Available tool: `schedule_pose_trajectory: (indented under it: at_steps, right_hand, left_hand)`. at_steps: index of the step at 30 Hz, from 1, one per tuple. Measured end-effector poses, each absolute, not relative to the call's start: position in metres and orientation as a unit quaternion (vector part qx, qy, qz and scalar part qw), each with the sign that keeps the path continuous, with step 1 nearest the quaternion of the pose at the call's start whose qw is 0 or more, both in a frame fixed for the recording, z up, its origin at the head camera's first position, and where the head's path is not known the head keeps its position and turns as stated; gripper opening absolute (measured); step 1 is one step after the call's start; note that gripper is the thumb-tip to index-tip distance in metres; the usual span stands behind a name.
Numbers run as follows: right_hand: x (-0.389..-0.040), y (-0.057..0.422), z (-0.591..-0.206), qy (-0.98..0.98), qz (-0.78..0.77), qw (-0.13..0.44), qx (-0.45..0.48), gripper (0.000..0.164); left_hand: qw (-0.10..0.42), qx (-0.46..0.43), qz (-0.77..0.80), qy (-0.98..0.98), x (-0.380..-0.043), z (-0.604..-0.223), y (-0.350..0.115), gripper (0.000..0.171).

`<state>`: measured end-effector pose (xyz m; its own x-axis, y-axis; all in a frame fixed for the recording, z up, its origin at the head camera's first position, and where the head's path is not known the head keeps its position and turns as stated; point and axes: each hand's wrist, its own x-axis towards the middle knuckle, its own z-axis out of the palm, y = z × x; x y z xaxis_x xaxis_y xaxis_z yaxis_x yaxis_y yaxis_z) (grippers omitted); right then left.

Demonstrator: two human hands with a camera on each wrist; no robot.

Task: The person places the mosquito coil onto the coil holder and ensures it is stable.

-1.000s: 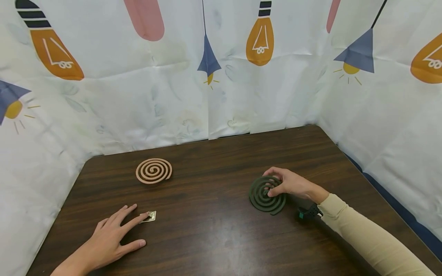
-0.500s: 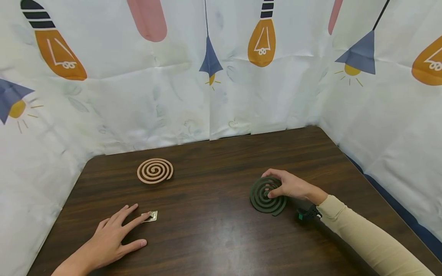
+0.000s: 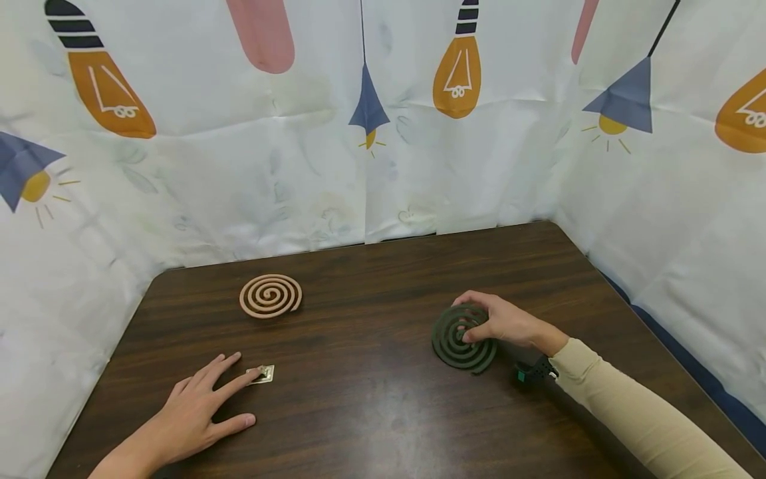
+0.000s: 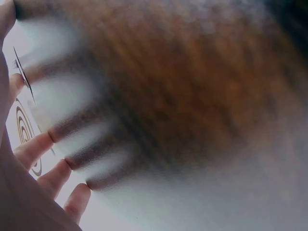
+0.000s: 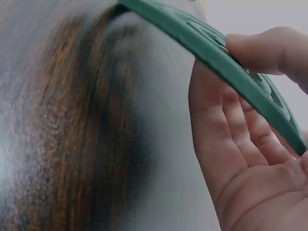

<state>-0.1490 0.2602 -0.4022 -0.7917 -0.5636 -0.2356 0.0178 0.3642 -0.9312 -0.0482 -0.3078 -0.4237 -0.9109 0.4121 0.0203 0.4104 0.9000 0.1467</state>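
Observation:
A dark green mosquito coil (image 3: 447,346) is tilted above the right part of the table, pinched by my right hand (image 3: 511,322). In the right wrist view the thumb presses the top face of the coil (image 5: 211,55), and the other fingers lie beneath it. Whether its lower edge touches the table I cannot tell. My left hand (image 3: 193,412) rests on the table at the left, fingers spread. Its index fingertip lies on a small, thin metal coil stand (image 3: 267,374), partly covering it. Beyond that hand, a tan mosquito coil (image 3: 271,295) lies flat.
The dark wood-grain table (image 3: 359,319) has rounded far corners. White curtains (image 3: 287,186) printed with lamps and bulbs hang along its far, left and right sides. Beneath the right wrist is a dark strapped device (image 3: 535,370).
The head view has shifted very slightly. Both hands keep their places, the left fingertip on the metal stand and the right hand holding the green coil.

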Motion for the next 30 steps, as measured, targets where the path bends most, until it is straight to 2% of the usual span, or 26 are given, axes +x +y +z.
schedule_pose_trajectory:
  at_steps: [11,21,30]
  right_hand:
    - [-0.151,0.258,-0.403,0.759,-0.576,0.264,-0.15,0.054]
    - [-0.154,0.255,-0.403,0.75,-0.586,0.258,-0.165,0.044]
    - [-0.157,0.249,-0.405,0.724,-0.609,0.272,-0.174,0.048]
  left_hand:
    - [0.01,0.207,0.078,0.975,-0.048,-0.423,-0.308,0.069]
    - [0.003,0.207,0.073,0.976,-0.048,-0.424,-0.308,0.069]
    - [0.003,0.209,0.074,0.975,-0.047,-0.424,-0.307,0.069]
